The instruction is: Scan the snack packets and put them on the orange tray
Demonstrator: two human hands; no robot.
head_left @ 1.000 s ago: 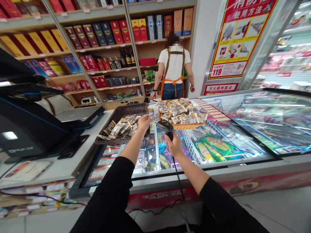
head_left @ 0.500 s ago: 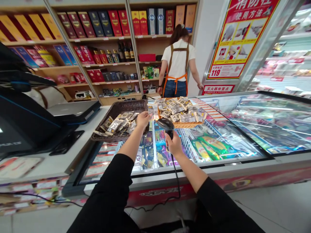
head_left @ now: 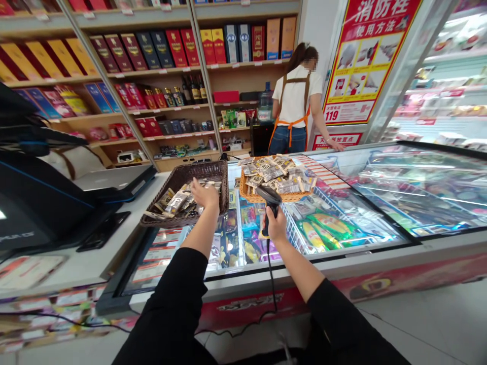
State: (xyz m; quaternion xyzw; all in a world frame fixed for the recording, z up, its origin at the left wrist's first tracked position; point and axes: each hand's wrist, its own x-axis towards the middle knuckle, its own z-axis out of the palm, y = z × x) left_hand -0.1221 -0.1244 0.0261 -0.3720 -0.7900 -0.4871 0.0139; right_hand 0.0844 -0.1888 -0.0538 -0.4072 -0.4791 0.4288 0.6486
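Observation:
My right hand is wrapped round the grip of a black barcode scanner, whose head tilts up in front of the tan basket. A cable runs down from the scanner's handle. Over the dark brown wicker basket on the left is my left hand, its fingers loosely apart, and no packet shows in them. Small clear-and-tan snack packets lie in a heap inside that basket, partly behind the hand. More packets fill the tan wicker basket to the right.
Both baskets rest on the glass top of a chest freezer. A counter with a dark checkout machine stands at left. Beyond the freezer, a person in an apron faces away, near shelves of boxes and bottles.
My left hand has moved left from between the baskets to above the dark basket, and its packet no longer shows. The scanner has shifted slightly right. The person behind has moved right.

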